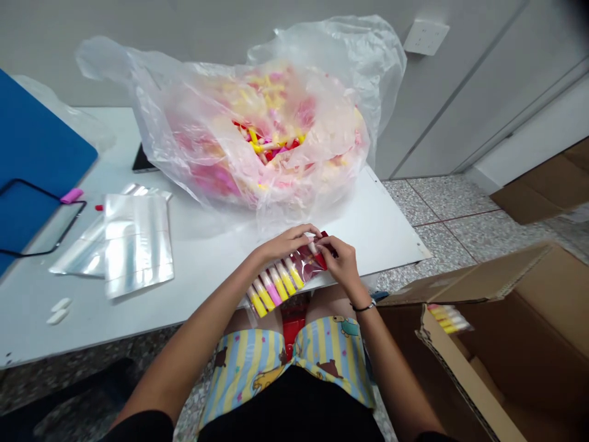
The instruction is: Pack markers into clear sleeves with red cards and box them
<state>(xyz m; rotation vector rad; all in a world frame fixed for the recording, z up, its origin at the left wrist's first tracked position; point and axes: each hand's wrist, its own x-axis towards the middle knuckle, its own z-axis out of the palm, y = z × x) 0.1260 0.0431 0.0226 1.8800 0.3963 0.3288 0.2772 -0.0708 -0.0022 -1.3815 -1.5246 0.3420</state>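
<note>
A clear plastic bag point(301, 264) lies at the table's front edge, with a row of small white-topped tubes point(276, 285) inside, mostly yellow and one pink. Toward the bag's right end is a red tube with a white top point(318, 256), apart from that row. My left hand point(289, 242) rests over the upper edge of the bag, its fingertips closed at the right end. From the other side my right hand point(343, 261) pinches the same end with bent fingers. Both sets of fingertips nearly meet, partly hiding what lies between them.
A large translucent sack point(207, 159) full of coloured tubes stands at the back of the white table point(202, 245). Flat clear bags point(138, 245) and two white pieces point(59, 312) lie left, near a blue board point(37, 153). An open cardboard box point(473, 374) stands right, holding a filled pack point(448, 319).
</note>
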